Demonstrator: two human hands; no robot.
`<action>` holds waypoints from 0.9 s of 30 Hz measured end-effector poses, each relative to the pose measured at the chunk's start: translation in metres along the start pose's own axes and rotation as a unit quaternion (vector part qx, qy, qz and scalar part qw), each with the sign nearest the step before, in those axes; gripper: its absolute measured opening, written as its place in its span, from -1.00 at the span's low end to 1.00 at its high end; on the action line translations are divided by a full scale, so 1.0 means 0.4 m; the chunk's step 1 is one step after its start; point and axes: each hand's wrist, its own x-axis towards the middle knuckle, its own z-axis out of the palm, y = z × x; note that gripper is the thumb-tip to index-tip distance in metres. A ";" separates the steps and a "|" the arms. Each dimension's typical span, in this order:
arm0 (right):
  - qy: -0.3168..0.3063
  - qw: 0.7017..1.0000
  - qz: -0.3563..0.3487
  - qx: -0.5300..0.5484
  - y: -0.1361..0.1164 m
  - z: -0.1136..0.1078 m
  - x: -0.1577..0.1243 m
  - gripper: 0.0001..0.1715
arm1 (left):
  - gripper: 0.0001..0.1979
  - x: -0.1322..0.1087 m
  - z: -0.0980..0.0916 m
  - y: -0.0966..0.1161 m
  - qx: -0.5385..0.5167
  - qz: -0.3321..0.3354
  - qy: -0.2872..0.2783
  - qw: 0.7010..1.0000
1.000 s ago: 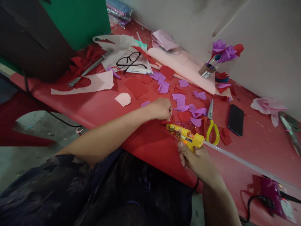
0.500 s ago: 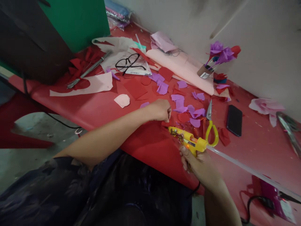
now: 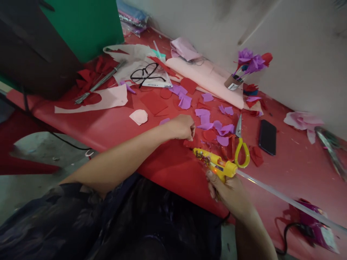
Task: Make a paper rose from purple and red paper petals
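My right hand (image 3: pixel 230 191) grips a yellow hot glue gun (image 3: pixel 213 159) by its handle, and a small orange light glows on its side. A long clear glue stick (image 3: pixel 273 193) sticks out of the gun's back end. Just beyond the nozzle, my left hand (image 3: pixel 183 127) is closed in a pinch at a small red paper piece (image 3: pixel 189 143). The nozzle tip points at that piece, close to its lower edge; whether they touch I cannot tell. Purple paper petals (image 3: pixel 204 117) lie scattered past my left hand. Yellow-handled scissors (image 3: pixel 241 146) rest beside the gun.
On the red table (image 3: pixel 103 126) lie a black phone (image 3: pixel 267 137), eyeglasses (image 3: pixel 146 75), a bundle of wires (image 3: pixel 100 82) and a pale pink roll (image 3: pixel 206 81). A small brown holder (image 3: pixel 233 82) carries paper flowers (image 3: pixel 252 61). A black cable (image 3: pixel 286 234) runs at the lower right.
The glue gun's nozzle has drawn slightly down and away from the red paper piece. My left hand keeps its pinch almost in place. The whole view has shifted a little.
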 end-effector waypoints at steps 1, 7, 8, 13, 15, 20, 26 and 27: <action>0.002 1.000 -0.001 0.003 0.002 0.000 -0.001 -0.20 | -0.91 0.000 0.000 0.000 -0.001 0.001 -0.001 1.000; -0.002 0.999 -0.002 0.033 0.024 -0.004 -0.016 -0.20 | -0.92 0.008 0.005 -0.009 0.018 0.014 0.012 1.000; -0.002 0.999 -0.004 0.044 0.032 -0.005 -0.020 -0.21 | -0.91 0.011 0.007 -0.012 0.021 0.016 0.013 1.000; 0.006 0.993 -0.028 0.115 0.055 0.003 -0.026 -0.25 | -0.87 0.018 0.010 -0.022 0.015 0.013 0.009 1.000; 0.002 0.992 -0.030 0.123 0.041 0.014 -0.018 -0.26 | -0.87 0.017 0.009 -0.023 0.010 0.013 0.010 1.000; 0.003 0.997 -0.010 0.072 0.017 0.018 -0.016 -0.26 | -0.89 0.011 0.005 -0.021 -0.008 0.015 0.012 1.000; 0.037 0.993 -0.016 0.107 0.071 -0.016 -0.052 -0.26 | -0.87 0.006 0.002 -0.013 0.006 -0.001 0.009 1.000; 0.038 0.992 -0.024 0.114 0.069 -0.013 -0.049 -0.27 | -0.88 0.005 0.002 -0.013 0.010 0.000 0.010 1.000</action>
